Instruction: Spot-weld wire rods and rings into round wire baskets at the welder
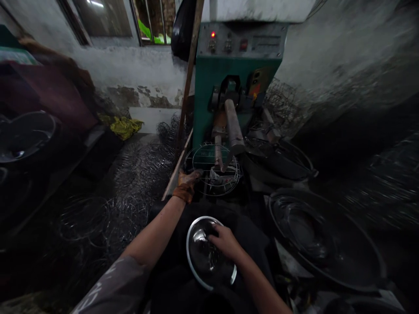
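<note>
In the head view, the left hand (pixel 187 185), in a stained orange-brown glove, is at about half past seven from the centre, fingers curled round the near-left edge of a round wire frame (pixel 237 172). The frame sits just below centre, under the thick upper arm (pixel 234 126) of a green machine (pixel 203 96) at twelve. The thin lower arm (pixel 218 148) ends within the frame's outline; whether it passes through the rings, I cannot tell.

The right hand (pixel 226 244), at half past five, dips into a shiny metal bowl (pixel 193 261) at six, on the dark-covered lap. Its fingers are bent and partly closed, but whether they pinch anything is too dim to tell.

As I judge it, the weak point is the one-sided hold: with only the left edge gripped, the frame could swing or tip between the arms and sit crooked. The red light (pixel 213 34) near twelve suggests power is on, so gloved fingers straying inward could be caught or burned — the bare right hand more so, if it came up there. The bowl could tip too, since it rests on a lap rather than anything firm. The heap of wire rings (pixel 137 174) towards nine is loose — a sleeve or elbow might snag it.
</note>
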Motion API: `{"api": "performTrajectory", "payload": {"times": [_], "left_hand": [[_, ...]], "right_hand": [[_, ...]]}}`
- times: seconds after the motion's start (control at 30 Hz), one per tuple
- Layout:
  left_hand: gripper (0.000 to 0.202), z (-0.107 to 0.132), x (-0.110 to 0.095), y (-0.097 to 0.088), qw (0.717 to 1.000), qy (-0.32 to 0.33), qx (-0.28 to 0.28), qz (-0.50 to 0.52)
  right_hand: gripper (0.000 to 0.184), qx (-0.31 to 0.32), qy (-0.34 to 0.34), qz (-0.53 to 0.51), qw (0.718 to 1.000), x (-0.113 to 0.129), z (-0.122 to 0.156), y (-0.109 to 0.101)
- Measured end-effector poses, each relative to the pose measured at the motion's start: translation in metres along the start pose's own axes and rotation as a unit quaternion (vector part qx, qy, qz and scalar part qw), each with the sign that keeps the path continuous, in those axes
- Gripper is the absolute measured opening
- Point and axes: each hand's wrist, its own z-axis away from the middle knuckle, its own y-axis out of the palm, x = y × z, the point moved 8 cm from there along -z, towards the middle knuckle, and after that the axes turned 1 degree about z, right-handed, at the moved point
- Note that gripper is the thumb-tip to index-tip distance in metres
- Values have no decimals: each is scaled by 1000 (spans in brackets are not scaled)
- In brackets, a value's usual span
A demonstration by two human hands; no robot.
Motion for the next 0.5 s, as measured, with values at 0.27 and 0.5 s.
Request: {"api": "performTrajectory", "payload": {"times": [0.27,0.5], "left_hand": [[62,5,6,2,996,26,-73,-39],[50,14,4,6,996,20,-75,-52]], "right_hand": [[47,-242,-58,-304,920,48,-30,-88],[46,-296,-48,-296,907,40,-46,-85]]}}
